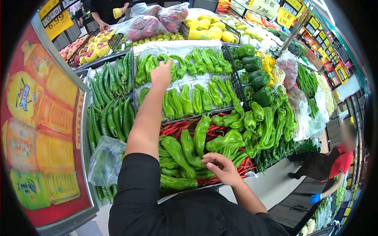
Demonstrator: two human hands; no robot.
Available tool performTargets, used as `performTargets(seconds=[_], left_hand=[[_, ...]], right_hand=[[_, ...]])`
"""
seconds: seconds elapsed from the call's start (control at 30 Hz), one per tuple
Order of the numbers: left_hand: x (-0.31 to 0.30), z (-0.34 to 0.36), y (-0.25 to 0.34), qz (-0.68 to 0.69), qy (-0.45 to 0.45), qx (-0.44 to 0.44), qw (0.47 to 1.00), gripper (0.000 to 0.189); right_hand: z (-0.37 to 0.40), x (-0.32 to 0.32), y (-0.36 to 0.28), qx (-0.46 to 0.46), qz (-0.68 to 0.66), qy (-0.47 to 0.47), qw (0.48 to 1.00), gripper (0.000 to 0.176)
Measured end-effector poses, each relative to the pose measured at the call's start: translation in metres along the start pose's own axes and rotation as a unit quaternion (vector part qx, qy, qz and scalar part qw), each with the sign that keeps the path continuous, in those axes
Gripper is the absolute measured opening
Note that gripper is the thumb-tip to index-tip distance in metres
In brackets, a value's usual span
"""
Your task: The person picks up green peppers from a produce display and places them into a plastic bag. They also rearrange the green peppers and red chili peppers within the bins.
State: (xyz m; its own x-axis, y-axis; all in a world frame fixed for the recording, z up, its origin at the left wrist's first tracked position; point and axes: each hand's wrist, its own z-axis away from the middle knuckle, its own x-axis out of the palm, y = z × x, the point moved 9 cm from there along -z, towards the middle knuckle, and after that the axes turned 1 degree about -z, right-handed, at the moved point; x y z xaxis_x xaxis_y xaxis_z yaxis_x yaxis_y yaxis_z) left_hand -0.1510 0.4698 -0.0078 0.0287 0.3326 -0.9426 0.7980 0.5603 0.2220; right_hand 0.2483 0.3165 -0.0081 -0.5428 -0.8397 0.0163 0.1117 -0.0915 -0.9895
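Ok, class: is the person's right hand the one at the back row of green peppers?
No, the left hand is at the back row, while the right hand is nearer the front.

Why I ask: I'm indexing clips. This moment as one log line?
left hand: at back peppers | right hand: empty, by front peppers | red chilies: beneath

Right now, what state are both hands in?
Left hand: at the back row of green peppers; whether it grips one can't be told.
Right hand: open, loosely curled, nothing visible in it.
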Motion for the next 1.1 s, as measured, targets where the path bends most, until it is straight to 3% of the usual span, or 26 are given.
performTargets(seconds=[0.07,0.17,0.3,0.6,0.77,0.83,0.93,1.03,1.1], left_hand=[[0.002,0.007,0.02,-0.044,-0.017,0.072,0.996,0.05],[0.003,0.007,0.019,-0.079,-0.039,0.064,0.994,0.046],[-0.011,-0.002,0.015,-0.099,0.054,0.085,0.99,0.034],[-0.001,0.011,-0.003,-0.058,0.009,0.086,0.995,0.06],[-0.096,0.053,-0.018,0.049,0.064,0.129,0.988,0.045],[-0.136,0.087,-0.059,0.127,0.064,0.142,0.98,0.043],[-0.2,0.159,-0.142,0.112,0.021,0.06,0.992,0.034],[-0.204,0.237,-0.235,0.043,0.042,-0.02,0.998,0.026],[-0.19,0.29,-0.25,0.037,-0.01,-0.057,0.998,0.025]], right_hand=[[0.0,0.0,-0.001,0.003,-0.001,-0.001,1.0,0.03],[0.001,0.001,-0.002,-0.001,0.003,-0.002,1.0,0.029],[0.002,0.0,-0.003,0.013,0.012,0.004,1.0,0.029],[0.002,0.011,-0.02,-0.028,0.089,-0.003,0.996,0.028],[0.011,0.006,-0.017,-0.016,0.052,0.024,0.998,0.029],[0.015,0.009,-0.021,-0.018,0.038,0.025,0.999,0.029],[0.02,0.015,-0.03,-0.048,0.04,0.016,0.998,0.03],[0.025,0.021,-0.031,-0.053,0.035,0.004,0.998,0.03],[0.027,0.026,-0.033,-0.059,0.03,-0.005,0.998,0.03]])
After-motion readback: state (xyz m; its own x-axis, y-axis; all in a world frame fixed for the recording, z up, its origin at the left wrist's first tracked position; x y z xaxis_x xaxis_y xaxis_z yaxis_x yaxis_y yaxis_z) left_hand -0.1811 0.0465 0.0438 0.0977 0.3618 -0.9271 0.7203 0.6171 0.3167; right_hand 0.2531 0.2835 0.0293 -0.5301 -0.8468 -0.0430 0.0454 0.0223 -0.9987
